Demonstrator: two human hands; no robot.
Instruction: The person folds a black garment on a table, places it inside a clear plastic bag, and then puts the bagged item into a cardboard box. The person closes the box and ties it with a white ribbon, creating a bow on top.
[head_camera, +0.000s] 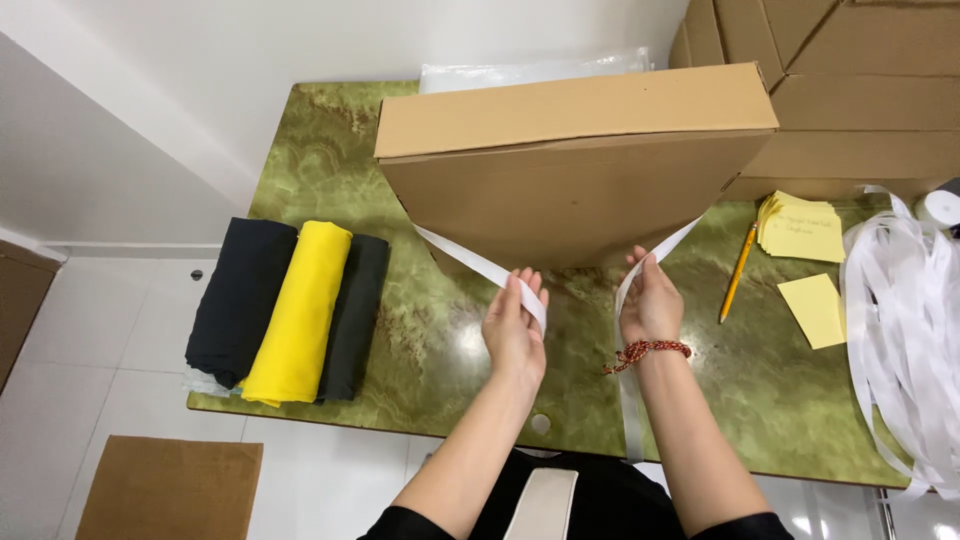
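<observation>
Flat brown cardboard box (575, 165) stands tilted on green marbled counter (420, 330). White strap (478, 264) runs under it. Left hand (515, 330) fingers closed on left end, right hand (650, 305) pinching right end. Best keep both ends equally tight, strap centred.

Your box (575, 160) hides the middle of the white strap (470, 258). The heap of straps (905, 330) runs off the right edge. The writing on the yellow notes (805, 232) is too small.

Both bare forearms reach forward side by side, the left hand (515, 335) and right hand (650, 305) raised with fingers pinched closed, a red cord bracelet (648, 351) circling the right wrist.
</observation>
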